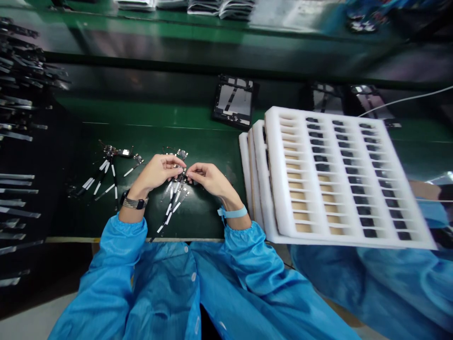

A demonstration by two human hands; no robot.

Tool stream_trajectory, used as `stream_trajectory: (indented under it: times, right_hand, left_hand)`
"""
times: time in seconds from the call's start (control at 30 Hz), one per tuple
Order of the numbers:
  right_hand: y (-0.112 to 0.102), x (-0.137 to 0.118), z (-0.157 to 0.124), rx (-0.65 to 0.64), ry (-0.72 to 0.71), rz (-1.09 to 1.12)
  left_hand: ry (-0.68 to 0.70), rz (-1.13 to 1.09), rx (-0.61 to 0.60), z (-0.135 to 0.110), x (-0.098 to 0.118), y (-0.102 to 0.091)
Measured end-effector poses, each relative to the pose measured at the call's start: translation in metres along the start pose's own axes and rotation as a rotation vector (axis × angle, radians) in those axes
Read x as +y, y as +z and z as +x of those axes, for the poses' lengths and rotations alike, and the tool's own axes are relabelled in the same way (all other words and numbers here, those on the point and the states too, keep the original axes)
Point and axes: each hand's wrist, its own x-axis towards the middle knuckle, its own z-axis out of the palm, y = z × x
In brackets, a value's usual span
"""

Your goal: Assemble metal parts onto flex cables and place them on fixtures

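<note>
My left hand [157,172] and my right hand [208,179] meet over a green mat [212,141], fingertips pinched together on a small flex-cable part [181,177]. A bundle of similar black cables with white tabs [173,200] trails from under my hands toward the mat's front edge. A second loose pile of such cables [106,170] lies to the left of my left hand. Both arms wear blue sleeves; a watch sits on my left wrist, a blue strap on my right.
White foam trays [272,141], stacked and slotted with several small dark parts, stand right of my hands. A co-worker's blue sleeve [389,278] lies under them. A dark tray [235,101] sits behind. Racks of dark strips [21,71] fill the left side.
</note>
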Motion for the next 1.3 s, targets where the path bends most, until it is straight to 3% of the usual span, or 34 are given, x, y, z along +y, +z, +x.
stream_trajectory:
  times: [0.5,0.73,1.3]
  right_hand:
    - [0.001,0.003,-0.005,-0.034,0.044,-0.119]
    - [0.001,0.004,-0.003,-0.036,0.031,-0.003]
    - [0.010,0.004,-0.002,-0.025,0.046,0.043]
  left_hand:
    - [-0.047,0.073,0.000,0.002,-0.002,0.002]
    - [-0.064,0.046,-0.021,0.001,-0.002,0.008]
    - [-0.074,0.042,0.022,0.001,-0.002,0.008]
